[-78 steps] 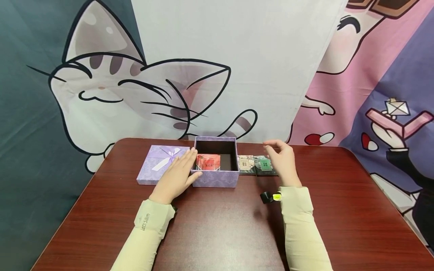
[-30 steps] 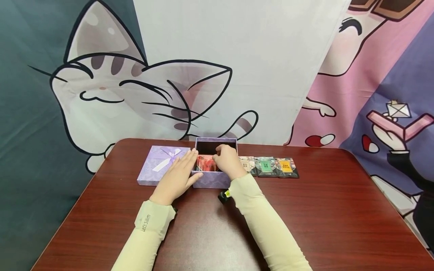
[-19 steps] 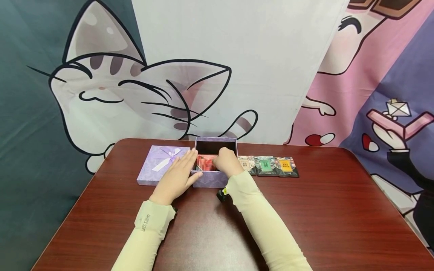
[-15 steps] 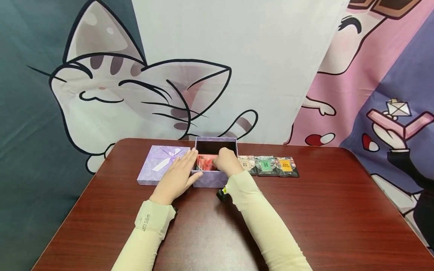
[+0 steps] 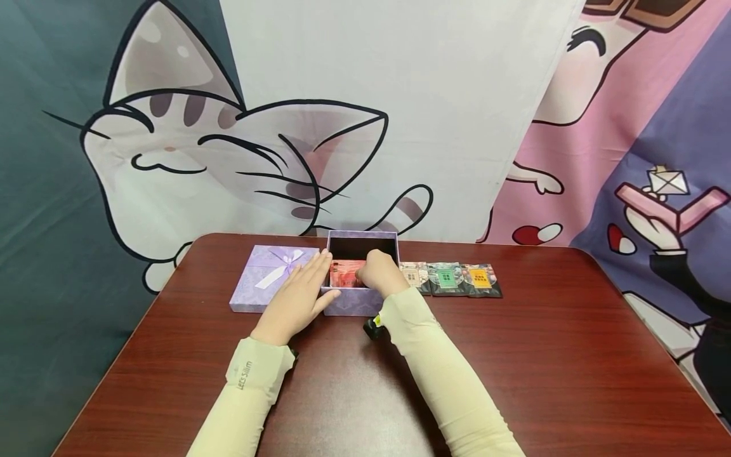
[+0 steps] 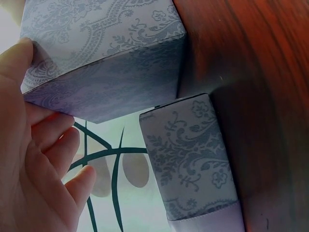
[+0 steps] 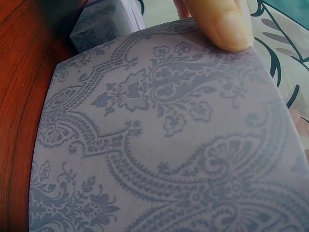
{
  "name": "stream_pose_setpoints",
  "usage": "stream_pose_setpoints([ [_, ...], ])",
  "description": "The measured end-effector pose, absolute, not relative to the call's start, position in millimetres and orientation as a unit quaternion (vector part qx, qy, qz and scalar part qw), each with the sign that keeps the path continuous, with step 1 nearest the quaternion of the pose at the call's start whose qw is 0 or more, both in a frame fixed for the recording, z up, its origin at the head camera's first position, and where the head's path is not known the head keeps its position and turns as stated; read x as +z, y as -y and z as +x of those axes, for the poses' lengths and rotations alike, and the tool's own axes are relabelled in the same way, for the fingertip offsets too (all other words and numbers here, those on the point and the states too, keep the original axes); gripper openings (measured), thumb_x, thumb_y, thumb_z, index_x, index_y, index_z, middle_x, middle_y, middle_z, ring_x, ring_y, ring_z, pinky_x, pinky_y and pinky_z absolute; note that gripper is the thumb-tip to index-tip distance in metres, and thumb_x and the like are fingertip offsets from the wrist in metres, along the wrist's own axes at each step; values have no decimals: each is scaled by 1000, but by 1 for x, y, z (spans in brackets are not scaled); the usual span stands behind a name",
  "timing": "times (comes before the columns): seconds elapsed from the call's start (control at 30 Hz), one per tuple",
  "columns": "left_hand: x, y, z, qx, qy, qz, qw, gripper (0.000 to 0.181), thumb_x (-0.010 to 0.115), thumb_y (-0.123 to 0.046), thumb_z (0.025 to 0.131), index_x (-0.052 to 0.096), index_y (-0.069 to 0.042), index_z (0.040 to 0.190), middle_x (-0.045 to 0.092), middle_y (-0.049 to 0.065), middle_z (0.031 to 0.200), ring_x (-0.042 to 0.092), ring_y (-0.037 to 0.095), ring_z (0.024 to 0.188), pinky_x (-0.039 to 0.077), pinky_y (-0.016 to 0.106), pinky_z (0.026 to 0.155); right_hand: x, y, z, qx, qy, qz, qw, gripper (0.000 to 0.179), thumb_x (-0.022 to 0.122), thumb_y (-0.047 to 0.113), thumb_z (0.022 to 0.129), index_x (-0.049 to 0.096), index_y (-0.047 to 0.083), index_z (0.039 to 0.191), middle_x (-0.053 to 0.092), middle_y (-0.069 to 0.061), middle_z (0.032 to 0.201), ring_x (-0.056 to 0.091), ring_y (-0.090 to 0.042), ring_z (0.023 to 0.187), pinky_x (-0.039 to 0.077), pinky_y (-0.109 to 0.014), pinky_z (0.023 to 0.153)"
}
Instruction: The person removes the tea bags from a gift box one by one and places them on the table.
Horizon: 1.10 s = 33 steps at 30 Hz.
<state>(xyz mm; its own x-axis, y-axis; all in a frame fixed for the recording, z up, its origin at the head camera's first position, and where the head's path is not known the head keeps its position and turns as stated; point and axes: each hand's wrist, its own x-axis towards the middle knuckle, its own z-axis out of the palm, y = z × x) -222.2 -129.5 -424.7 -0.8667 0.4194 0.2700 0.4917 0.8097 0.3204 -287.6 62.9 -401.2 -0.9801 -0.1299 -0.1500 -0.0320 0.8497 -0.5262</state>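
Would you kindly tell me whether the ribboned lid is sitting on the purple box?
No, the ribboned lid lies on the table to the left of the purple box, whose top is open.

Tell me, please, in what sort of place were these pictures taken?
Probably an indoor corner arranged for recording: a cartoon cloth backdrop hangs behind a brown table, where a purple box and a row of sachets lie.

Inside the box [image 5: 353, 303] near the far edge of the table [image 5: 571, 355], you cannot see what your right hand [image 5: 382, 273] touches. Lettering [image 5: 480, 278] on the packets [image 5: 447, 279] is too small to read.
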Motion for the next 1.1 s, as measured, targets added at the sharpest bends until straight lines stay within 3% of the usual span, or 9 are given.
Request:
stream_pose_setpoints([
  [0.4, -423, 129, -221, -193, 949, -235, 87, 76, 55, -47, 103, 30, -1, 158, 28, 14, 165, 26, 29, 152, 23, 56, 121, -402, -64, -289, -275, -957, -55, 76, 22, 67, 9, 88, 54, 9, 70, 51, -6, 71, 47, -21, 62, 43, -33, 60],
  [0.6, -423, 128, -221, -193, 949, -235, 86, 75, 55, -47, 103, 31, -1, 158, 27, 14, 165, 26, 29, 152, 23, 56, 121, -403, -65, -289, -289, -954, -63, 58, 26, 67, 6, 84, 52, 10, 63, 45, -1, 62, 42, -18, 57, 37, -29, 53],
  [0.83, -424, 129, -222, -196, 947, -238, 86, 75, 55, -46, 103, 30, 0, 158, 28, 14, 165, 25, 29, 152, 23, 56, 121, -401, -66, -288, -316, -945, -70, 47, 4, 73, 5, 79, 71, 1, 79, 62, -5, 72, 50, -18, 63, 43, -29, 57],
  [1.1, -424, 130, -222, -201, 945, -241, 88, 75, 55, -45, 103, 31, 0, 158, 28, 14, 165, 25, 28, 152, 24, 56, 121, -401, -67, -287, -379, -920, -83, 52, 14, 72, 4, 83, 74, -2, 95, 72, -8, 78, 64, -14, 62, 53, -28, 63],
])
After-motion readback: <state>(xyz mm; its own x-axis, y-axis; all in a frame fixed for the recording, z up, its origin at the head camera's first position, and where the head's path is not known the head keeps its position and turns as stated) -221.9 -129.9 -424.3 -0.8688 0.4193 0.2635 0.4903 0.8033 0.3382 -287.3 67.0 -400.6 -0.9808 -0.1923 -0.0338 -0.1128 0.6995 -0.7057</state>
